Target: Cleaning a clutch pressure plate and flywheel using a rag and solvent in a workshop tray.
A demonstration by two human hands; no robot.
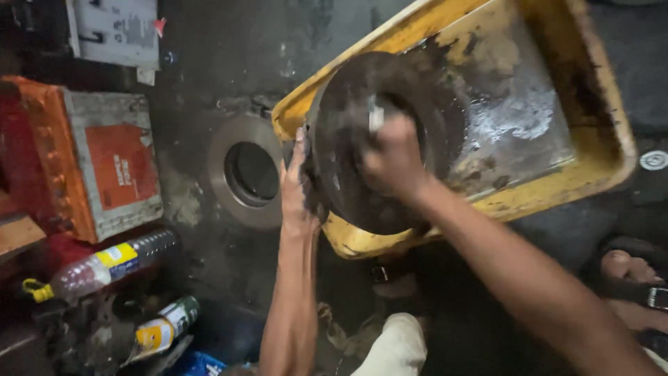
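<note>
Orange-and-grey battery case point(104, 163) sat at 9 o'clock, far left, on a grimy dark floor point(223, 63). Below it at 8 o'clock lay a clear plastic bottle point(104, 264) with a yellow label, and near 7 o'clock a smaller green bottle point(163, 327), both on their sides. Just left of centre a clean grey brake disc point(250, 170) lay flat on the floor, apart from the hands, beside the tub's left corner.

Left hand point(296, 188) was clamped flat against the left rim of a dark, greasy brake disc point(348, 139), fingers up, steadying it. That disc stood tilted on edge over the near-left corner of a yellow plastic tub point(598, 90), at roughly 12 o'clock from the wrists. Right hand point(393, 157) was closed in a fist over the disc's hub opening, pressing something pale and small against it; could not tell what the item was, blur too heavy.

Progress judged: dirty disc looked mid-scrub, with black grime across its face, so cleaning seemed far from done. Wet, smeared sludge covered the tub floor. The grey disc on the floor looked already clean. A sandalled foot point(630, 268) showed at 4 o'clock, far right.
</note>
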